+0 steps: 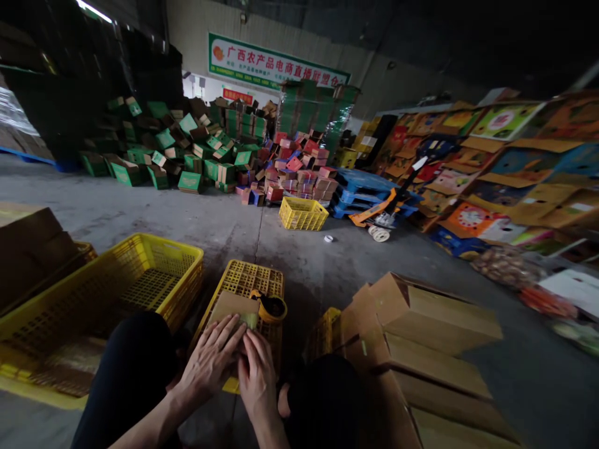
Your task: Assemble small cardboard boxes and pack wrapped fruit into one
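Observation:
A small brown cardboard box lies on an upturned yellow plastic crate between my knees. My left hand rests on the box's near part, fingers stretched flat over its top. Against the near right side of the box is my right hand, its fingers bent and close together on the cardboard. The two hands nearly meet and cover the front of the box. A yellow tape dispenser sits on the crate just beyond the box, to the right.
At left stands a large yellow crate, with a big carton behind it. Stacked brown cartons rise close on my right. Farther off are another yellow crate, an orange pallet jack, blue pallets and heaped green boxes.

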`<state>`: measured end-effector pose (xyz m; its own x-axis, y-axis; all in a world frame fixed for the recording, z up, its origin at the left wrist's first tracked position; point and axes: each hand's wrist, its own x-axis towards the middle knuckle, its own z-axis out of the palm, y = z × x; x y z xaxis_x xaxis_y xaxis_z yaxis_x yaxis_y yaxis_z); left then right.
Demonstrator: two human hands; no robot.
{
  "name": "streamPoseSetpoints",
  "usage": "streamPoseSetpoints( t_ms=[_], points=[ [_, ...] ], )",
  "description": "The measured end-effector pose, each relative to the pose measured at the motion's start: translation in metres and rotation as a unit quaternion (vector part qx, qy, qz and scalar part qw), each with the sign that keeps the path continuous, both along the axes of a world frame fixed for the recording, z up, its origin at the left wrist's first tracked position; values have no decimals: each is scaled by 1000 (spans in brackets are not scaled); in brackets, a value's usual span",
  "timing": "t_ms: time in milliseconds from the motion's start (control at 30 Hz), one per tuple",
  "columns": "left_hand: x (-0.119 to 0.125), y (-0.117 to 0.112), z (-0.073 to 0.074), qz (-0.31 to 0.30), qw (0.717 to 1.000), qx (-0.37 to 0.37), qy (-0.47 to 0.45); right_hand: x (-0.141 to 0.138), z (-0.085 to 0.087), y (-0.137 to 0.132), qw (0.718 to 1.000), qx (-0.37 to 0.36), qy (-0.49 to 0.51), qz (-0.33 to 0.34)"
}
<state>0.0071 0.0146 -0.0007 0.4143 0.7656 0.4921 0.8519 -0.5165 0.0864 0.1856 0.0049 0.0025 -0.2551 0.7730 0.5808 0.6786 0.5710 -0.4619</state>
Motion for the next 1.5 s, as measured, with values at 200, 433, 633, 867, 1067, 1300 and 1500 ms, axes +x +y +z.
streamPoseSetpoints(
  t_ms=[200,433,633,867,1067,1300,1500],
  points=[
    [-2,1,4,4,1000,-12,-1,-3,-4,5,999,3,-28,-21],
    [0,2,9,9,1000,-21,0,2,0,10,1000,15,-19,-8],
    [8,1,18,36,998,-48,0,3,-3,7,999,21,34,-17],
    [16,11,16,39,998,-54,-14,10,-12,14,998,-11,43,-47],
    [11,28,19,54,998,-33,-17,12,-14,33,999,-17,22,-32],
    [15,46,14,57,998,-27,-16,17,-16,49,999,19,37,-25],
    [14,53,19,65,997,-31,-21,13,-16,56,996,17,73,-47]
  ],
)
